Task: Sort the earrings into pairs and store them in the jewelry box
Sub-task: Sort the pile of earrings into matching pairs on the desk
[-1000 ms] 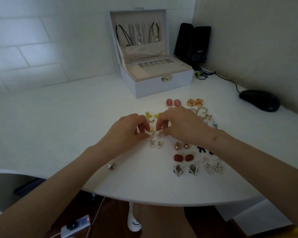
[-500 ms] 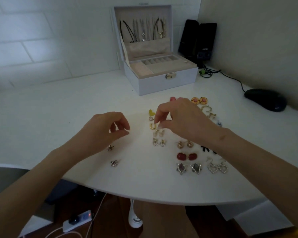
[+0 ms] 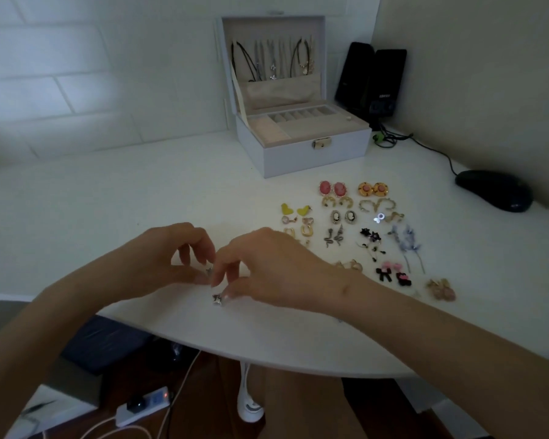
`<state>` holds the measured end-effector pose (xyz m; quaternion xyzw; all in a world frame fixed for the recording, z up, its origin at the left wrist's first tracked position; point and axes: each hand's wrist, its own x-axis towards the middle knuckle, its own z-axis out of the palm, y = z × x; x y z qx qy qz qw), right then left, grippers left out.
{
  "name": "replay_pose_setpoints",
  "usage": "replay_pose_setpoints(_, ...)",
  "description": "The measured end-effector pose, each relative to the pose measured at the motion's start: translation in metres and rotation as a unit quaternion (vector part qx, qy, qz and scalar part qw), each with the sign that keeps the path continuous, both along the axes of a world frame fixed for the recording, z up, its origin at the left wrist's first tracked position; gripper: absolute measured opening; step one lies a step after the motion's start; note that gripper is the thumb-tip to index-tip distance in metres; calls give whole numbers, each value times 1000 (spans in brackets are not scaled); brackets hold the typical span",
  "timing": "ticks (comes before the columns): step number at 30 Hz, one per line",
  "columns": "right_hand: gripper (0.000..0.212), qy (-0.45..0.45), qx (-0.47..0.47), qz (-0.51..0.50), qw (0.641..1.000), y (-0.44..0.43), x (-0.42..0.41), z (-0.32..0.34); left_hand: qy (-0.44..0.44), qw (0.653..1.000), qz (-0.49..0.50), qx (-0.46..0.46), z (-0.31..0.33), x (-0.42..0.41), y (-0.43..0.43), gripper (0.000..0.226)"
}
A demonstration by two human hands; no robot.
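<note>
The open white jewelry box (image 3: 301, 153) stands at the back of the white table, its lid up with necklaces hanging inside. Several earrings lie in pairs on the right, among them pink ovals (image 3: 332, 188), orange rounds (image 3: 373, 189), yellow hearts (image 3: 295, 210) and cameos (image 3: 343, 217). My left hand (image 3: 168, 258) pinches a small silver star earring (image 3: 208, 270) between thumb and fingertips. Just to its right, my right hand (image 3: 267, 264) pinches a second silver star earring (image 3: 217, 299) low over the table near the front edge. My right forearm hides some of the earrings.
A black mouse (image 3: 493, 190) with its cable lies at the far right. Two black speakers (image 3: 371, 80) stand behind the box. The table's curved front edge (image 3: 267, 356) runs just below my hands. A power strip (image 3: 143, 405) lies on the floor.
Both hands left the gold earrings in the rows and moved left and nearer to me. Each has taken one of the two silver star earrings that lay apart at the left.
</note>
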<state>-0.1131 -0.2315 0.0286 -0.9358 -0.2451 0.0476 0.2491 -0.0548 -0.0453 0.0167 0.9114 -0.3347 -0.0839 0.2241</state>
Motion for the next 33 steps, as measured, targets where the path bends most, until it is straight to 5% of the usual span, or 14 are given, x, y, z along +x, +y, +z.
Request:
replay_pose_setpoints(6,8,-12,-12,1,1000,8,0,-6,-18,999,-4,-46,-11,0,-6,36)
replay_pose_setpoints(11,7,-7,-25,-19,999,0,-1,-7,-15,997,19,-77,-18,4,-5,12)
replay_pose_setpoints(20,4,-7,-37,-69,997,-34,-11,-7,-9,997,36,-66,-19,3,-7,32)
replay_pose_setpoints(33,5,73,248,-126,958,-59,-9,10,10,990,78,-114,-10,-6,-23,9)
